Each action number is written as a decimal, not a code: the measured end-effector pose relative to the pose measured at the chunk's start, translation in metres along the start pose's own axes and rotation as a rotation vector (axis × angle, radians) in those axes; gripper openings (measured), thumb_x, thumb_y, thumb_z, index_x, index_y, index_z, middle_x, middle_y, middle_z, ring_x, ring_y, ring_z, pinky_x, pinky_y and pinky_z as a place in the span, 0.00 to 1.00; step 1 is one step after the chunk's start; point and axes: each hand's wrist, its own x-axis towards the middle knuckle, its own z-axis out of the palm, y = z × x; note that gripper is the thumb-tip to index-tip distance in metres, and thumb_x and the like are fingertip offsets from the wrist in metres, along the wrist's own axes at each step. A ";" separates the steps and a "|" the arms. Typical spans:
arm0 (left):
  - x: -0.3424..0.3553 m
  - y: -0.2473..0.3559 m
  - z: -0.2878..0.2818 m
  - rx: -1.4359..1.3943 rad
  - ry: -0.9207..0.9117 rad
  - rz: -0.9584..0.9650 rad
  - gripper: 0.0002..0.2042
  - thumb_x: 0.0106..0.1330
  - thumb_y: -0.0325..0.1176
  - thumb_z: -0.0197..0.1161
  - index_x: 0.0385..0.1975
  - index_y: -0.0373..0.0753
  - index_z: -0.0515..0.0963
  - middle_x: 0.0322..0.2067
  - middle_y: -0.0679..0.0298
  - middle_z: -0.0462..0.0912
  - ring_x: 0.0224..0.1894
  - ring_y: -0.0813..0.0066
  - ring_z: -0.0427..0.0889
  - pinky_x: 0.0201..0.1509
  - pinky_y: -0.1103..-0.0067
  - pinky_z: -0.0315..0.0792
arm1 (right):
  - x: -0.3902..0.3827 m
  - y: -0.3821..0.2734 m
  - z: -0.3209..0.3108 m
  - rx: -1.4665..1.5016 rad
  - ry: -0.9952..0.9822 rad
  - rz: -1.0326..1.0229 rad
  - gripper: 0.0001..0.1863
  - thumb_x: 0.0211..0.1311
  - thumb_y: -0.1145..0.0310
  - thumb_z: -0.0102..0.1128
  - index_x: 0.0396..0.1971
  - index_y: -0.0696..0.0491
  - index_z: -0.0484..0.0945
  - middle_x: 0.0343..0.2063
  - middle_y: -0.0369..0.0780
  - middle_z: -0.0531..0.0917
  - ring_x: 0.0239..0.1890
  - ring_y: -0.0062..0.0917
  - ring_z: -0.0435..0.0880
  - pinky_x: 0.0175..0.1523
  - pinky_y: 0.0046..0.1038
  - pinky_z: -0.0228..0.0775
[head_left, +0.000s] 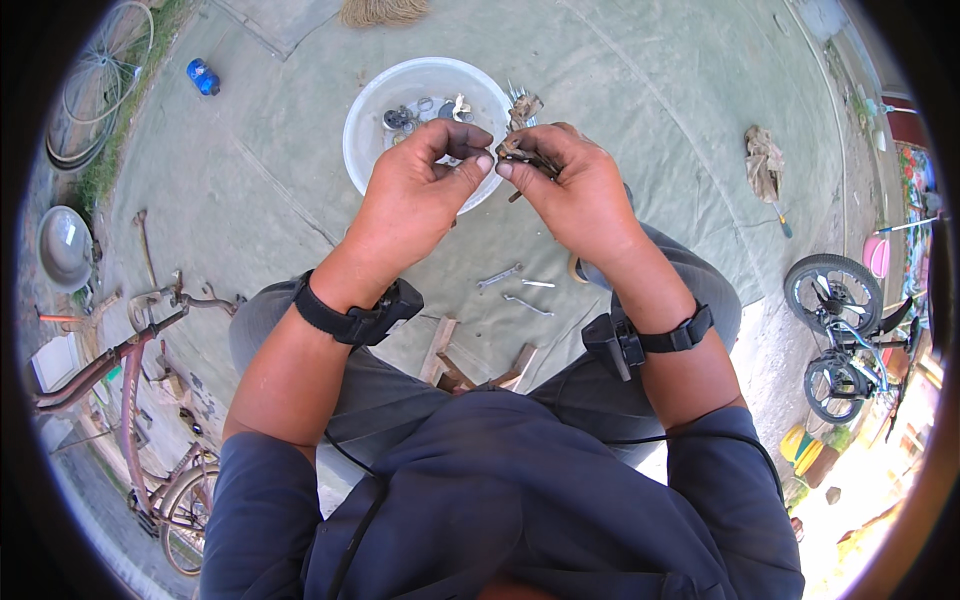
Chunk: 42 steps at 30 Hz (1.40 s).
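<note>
My left hand (418, 190) and my right hand (582, 190) meet over the near side of a white basin (368, 105), fingertips almost touching. Grease darkens the fingers of both. My right hand is closed round a small dark metal part (528, 157), with a thin end poking out below the thumb. The fingers of my left hand are pinched together; what they hold, if anything, is hidden. Inside the basin lie a black round part (391, 119), some rings (425, 104) and other small pieces. A crumpled dirty rag (523, 110) lies by the basin's right rim.
On the green ground sheet (640, 110) lie wrenches (500, 275), a hammer (146, 248) and another rag (763, 165). A wooden stool (438, 348) shows between my legs. An old bicycle frame (128, 400) is at left, a small bike (835, 310) at right. A blue can (203, 77) sits far left.
</note>
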 end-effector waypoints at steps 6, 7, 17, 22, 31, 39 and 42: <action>0.003 -0.002 0.000 -0.172 -0.067 -0.175 0.11 0.73 0.33 0.59 0.47 0.33 0.78 0.35 0.67 0.82 0.24 0.88 0.70 0.25 0.87 0.65 | 0.002 0.009 0.004 0.260 0.018 0.093 0.17 0.60 0.67 0.70 0.45 0.61 0.81 0.39 0.45 0.84 0.40 0.30 0.85 0.46 0.30 0.76; 0.003 -0.003 0.002 -0.208 -0.062 -0.200 0.11 0.74 0.35 0.58 0.47 0.34 0.77 0.34 0.68 0.82 0.22 0.88 0.67 0.23 0.87 0.63 | 0.002 0.009 0.004 0.278 0.013 0.096 0.17 0.60 0.68 0.70 0.45 0.62 0.81 0.39 0.45 0.84 0.40 0.28 0.84 0.47 0.29 0.76; 0.004 -0.009 0.002 -0.594 -0.175 -0.360 0.11 0.74 0.39 0.58 0.43 0.37 0.76 0.34 0.68 0.80 0.19 0.88 0.64 0.20 0.87 0.56 | 0.001 -0.001 0.004 0.526 -0.051 0.176 0.15 0.64 0.74 0.66 0.47 0.65 0.78 0.42 0.42 0.83 0.43 0.20 0.82 0.47 0.24 0.76; 0.005 -0.011 0.000 -0.655 -0.193 -0.381 0.10 0.73 0.38 0.59 0.41 0.38 0.76 0.33 0.70 0.79 0.19 0.88 0.63 0.20 0.87 0.55 | 0.000 0.003 0.007 0.503 -0.038 0.141 0.15 0.63 0.74 0.66 0.48 0.64 0.78 0.42 0.41 0.83 0.44 0.20 0.82 0.47 0.24 0.76; 0.007 -0.009 -0.001 -0.650 -0.127 -0.352 0.11 0.71 0.36 0.60 0.43 0.34 0.77 0.34 0.64 0.82 0.18 0.87 0.65 0.20 0.85 0.56 | 0.000 -0.007 -0.004 0.609 -0.121 0.146 0.17 0.67 0.66 0.63 0.48 0.62 0.78 0.40 0.37 0.83 0.44 0.18 0.79 0.50 0.21 0.71; 0.005 -0.008 0.001 -0.632 -0.102 -0.309 0.12 0.69 0.32 0.60 0.47 0.32 0.77 0.36 0.64 0.84 0.20 0.86 0.66 0.22 0.86 0.58 | 0.005 -0.010 -0.007 0.612 -0.039 0.323 0.22 0.72 0.54 0.56 0.48 0.60 0.80 0.37 0.35 0.83 0.40 0.17 0.76 0.47 0.21 0.66; 0.004 -0.006 0.003 -0.647 -0.087 -0.299 0.12 0.69 0.30 0.61 0.49 0.33 0.77 0.35 0.66 0.83 0.20 0.87 0.65 0.23 0.86 0.59 | 0.005 -0.009 -0.003 0.696 0.031 0.311 0.22 0.71 0.54 0.59 0.47 0.61 0.79 0.31 0.33 0.79 0.35 0.16 0.73 0.45 0.20 0.67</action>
